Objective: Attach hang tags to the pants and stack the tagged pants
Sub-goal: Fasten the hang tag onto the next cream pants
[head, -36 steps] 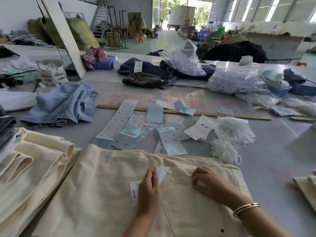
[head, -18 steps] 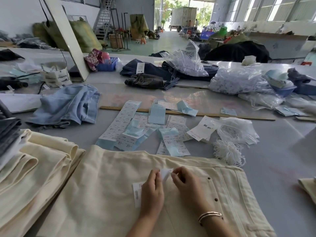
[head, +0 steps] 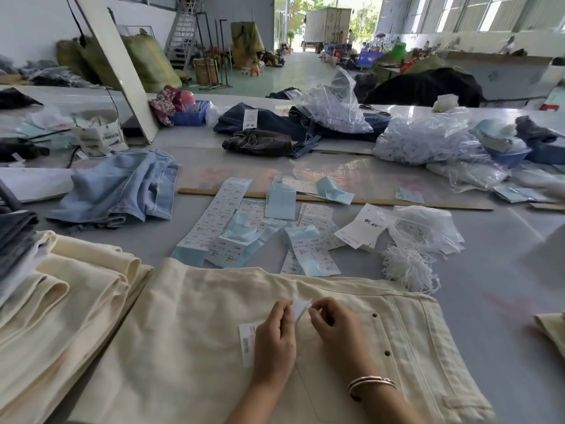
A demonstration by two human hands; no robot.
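Observation:
Cream pants lie flat on the grey table in front of me. My left hand presses a white hang tag onto the pants and covers most of it. My right hand pinches the tag's upper corner or its string, fingertips close to the left hand's. A stack of folded cream pants sits at the left. A bundle of white strings lies just beyond the pants at the right. Loose white hang tags lie near it.
Strips of white and blue sticker labels spread beyond the pants, in front of a long wooden ruler. Light blue jeans lie at the left, dark jeans further back. Plastic bags of tags fill the right side.
My right hand moved left from the waistband to the tag and now pinches at its top corner. The left hand stayed on the tag.

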